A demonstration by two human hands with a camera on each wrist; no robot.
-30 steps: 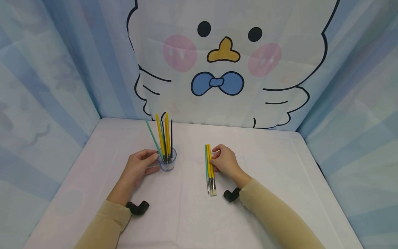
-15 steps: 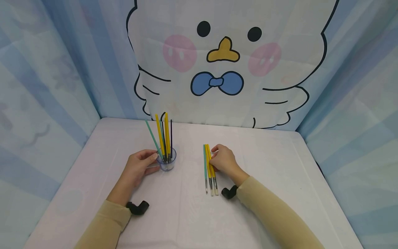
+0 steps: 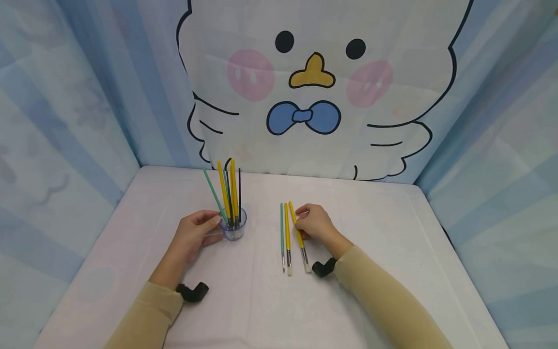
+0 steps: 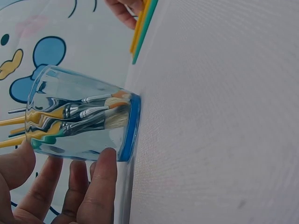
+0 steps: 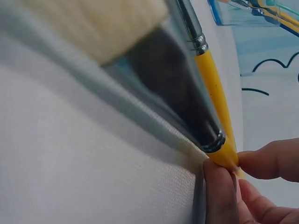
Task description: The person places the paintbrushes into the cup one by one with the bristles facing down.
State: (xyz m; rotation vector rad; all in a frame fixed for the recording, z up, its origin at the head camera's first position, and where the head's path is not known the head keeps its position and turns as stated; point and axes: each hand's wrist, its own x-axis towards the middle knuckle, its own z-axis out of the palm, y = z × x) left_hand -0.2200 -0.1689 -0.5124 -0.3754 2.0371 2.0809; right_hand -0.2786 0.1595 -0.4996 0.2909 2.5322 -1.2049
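Observation:
In the head view my left hand (image 3: 196,235) rests against the left side of a clear plastic cup (image 3: 234,234). Its fingertips touch the cup's side in the left wrist view, with the thumb right at the rim. Several paintbrushes (image 4: 96,114), with yellow, green and dark handles, stand bristles down in the cup. My right hand (image 3: 317,224) pinches a yellow flat paintbrush (image 3: 301,237) by its handle, thumb against fingers. Just left of it, another yellow paintbrush (image 3: 287,232) and a thin green paintbrush (image 3: 282,232) lie side by side on the table.
A pale cloth covers the table (image 3: 370,218). Behind it hangs a curtain (image 3: 322,155) printed with a cartoon bird, and blue striped curtains (image 3: 56,121) close off both sides. A black wrist mount (image 3: 193,292) sticks out at my left cuff.
The three brushes beside my right hand have spread apart. The green one and one yellow one slid left, while the pinched yellow one tilted, bristles rightward. My left hand and the cup stayed put.

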